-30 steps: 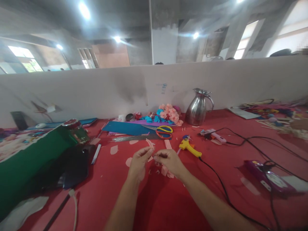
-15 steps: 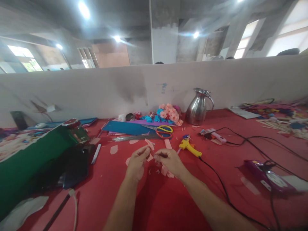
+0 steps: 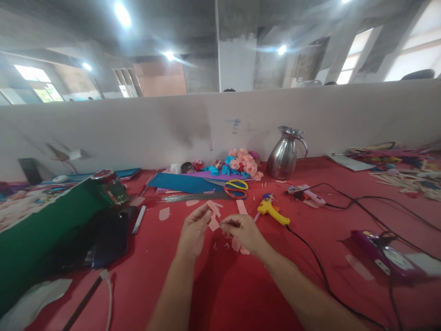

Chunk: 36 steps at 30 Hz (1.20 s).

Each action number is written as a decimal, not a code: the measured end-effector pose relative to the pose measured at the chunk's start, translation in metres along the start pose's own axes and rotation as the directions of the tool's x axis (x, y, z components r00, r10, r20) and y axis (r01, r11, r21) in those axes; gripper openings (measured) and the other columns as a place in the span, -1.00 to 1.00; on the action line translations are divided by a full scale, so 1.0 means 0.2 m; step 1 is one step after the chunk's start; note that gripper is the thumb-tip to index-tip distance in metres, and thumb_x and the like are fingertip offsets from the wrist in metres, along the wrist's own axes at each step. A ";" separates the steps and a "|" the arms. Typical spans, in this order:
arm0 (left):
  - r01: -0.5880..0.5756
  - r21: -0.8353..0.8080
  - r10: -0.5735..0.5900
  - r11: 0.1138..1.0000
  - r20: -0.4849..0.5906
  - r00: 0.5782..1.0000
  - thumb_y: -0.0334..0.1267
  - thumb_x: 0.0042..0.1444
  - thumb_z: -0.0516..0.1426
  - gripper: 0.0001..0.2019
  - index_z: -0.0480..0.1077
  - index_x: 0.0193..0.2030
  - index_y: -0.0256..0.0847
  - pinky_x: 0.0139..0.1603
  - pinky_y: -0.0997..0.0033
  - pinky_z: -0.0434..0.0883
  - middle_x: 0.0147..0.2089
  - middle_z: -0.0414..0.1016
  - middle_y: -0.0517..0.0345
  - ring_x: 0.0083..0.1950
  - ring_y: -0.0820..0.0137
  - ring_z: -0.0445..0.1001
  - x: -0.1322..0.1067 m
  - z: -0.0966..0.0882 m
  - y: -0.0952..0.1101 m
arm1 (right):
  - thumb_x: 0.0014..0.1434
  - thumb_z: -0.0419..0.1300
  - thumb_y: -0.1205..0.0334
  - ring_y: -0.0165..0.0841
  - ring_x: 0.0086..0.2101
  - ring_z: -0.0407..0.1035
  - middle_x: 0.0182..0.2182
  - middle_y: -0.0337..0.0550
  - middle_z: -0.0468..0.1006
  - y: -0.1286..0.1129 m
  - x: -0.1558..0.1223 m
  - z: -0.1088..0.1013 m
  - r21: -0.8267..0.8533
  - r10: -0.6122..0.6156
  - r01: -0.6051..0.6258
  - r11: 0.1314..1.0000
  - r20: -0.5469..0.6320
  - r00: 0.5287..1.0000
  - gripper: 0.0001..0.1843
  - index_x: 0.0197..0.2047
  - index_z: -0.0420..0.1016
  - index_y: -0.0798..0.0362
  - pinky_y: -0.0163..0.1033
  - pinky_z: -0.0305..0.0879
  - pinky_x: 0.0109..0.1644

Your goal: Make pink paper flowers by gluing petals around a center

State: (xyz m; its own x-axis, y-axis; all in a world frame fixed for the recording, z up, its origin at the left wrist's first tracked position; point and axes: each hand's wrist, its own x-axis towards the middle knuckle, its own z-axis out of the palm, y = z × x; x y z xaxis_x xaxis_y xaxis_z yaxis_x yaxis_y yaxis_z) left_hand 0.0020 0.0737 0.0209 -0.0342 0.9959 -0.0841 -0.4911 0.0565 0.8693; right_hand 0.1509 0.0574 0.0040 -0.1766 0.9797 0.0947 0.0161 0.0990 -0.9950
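Observation:
Between the thumb and fingers of my left hand (image 3: 195, 230) is a folded pink paper piece (image 3: 213, 208), raised above the red table. Close to its right, my right hand (image 3: 243, 230) is closed in a pinch; whatever lies in its fingertips is too small to make out. Pink paper scraps (image 3: 237, 244) lie under and around both hands. A yellow hot glue gun (image 3: 274, 212) rests to the right of my right hand. Beyond the hands lie scissors (image 3: 236, 187) with yellow and red handles, next to a bundle of thin wires (image 3: 193, 197).
Finished pink paper flowers (image 3: 244, 162) sit at the back by a steel jug (image 3: 283, 154). A purple power strip (image 3: 386, 255) and black cables cross the right side. On the left stand a green box (image 3: 44, 230) and a glass jar (image 3: 112, 188). A white partition (image 3: 138, 133) runs behind.
My left hand has shifted slightly, and the pink paper in it is turned to a different angle. My right hand stays in nearly the same place, still pinched.

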 end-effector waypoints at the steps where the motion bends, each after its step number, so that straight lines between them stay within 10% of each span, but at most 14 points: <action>1: 0.001 -0.004 -0.001 1.000 0.011 1.000 -0.34 -0.35 0.36 -0.63 0.54 -0.27 -0.18 -0.25 0.52 0.33 -0.35 0.56 0.17 -0.35 0.49 0.44 0.00 0.00 0.00 | -0.05 0.22 0.14 -0.42 -0.55 0.30 -0.58 -0.25 0.48 0.00 0.00 0.00 -0.011 -0.001 0.000 1.000 -0.002 1.000 -0.84 -0.45 0.53 0.05 -0.31 0.23 -0.40; 36: 0.001 0.162 -0.023 0.987 0.136 0.990 -0.23 -0.31 0.36 -0.80 0.49 -0.54 -0.27 -0.40 0.53 0.24 -0.55 0.43 0.19 -0.49 0.52 0.32 -0.02 0.00 -0.01 | -0.02 0.21 0.12 -0.44 -0.54 0.29 -0.59 -0.27 0.46 -0.04 -0.02 0.01 0.055 0.051 -0.056 0.997 0.081 0.995 -0.82 -0.45 0.50 0.08 -0.33 0.21 -0.41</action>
State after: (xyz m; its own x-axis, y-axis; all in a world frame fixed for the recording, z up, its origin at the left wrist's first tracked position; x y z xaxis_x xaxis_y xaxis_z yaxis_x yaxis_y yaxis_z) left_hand 0.0042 0.0697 0.0193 0.0960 0.9947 -0.0374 -0.3438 0.0684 0.9365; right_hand 0.1497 0.0520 0.0117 -0.2547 0.9662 0.0405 -0.0284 0.0344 -0.9990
